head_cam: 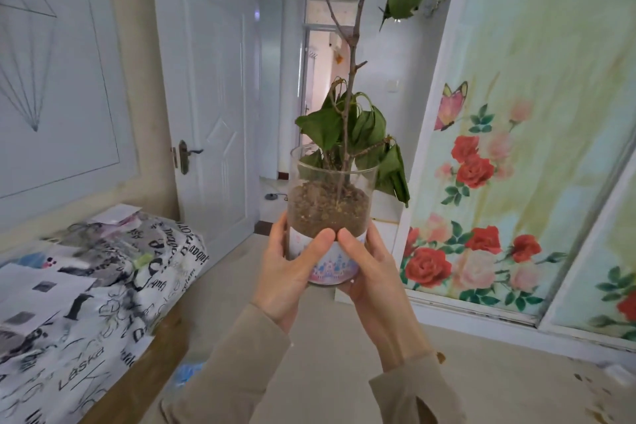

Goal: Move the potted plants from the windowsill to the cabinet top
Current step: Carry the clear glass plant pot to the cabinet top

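Note:
A clear glass pot [328, 213] filled with brown soil, with a pastel castle band round its base, is held up in mid-air at the centre of the view. A thin bare stem with drooping green leaves [347, 127] rises from it past the top of the frame. My left hand [292, 268] wraps the pot's left side and my right hand [371, 272] cups its right side and bottom, the thumbs nearly touching at the front. No windowsill or cabinet top is in view.
A bed with a black-and-white lettered cover [103, 286] and loose papers lies at the left. A white door [213, 107] stands open onto a hallway ahead. Sliding wardrobe doors painted with roses [499, 200] fill the right. Beige floor [327, 337] runs between them.

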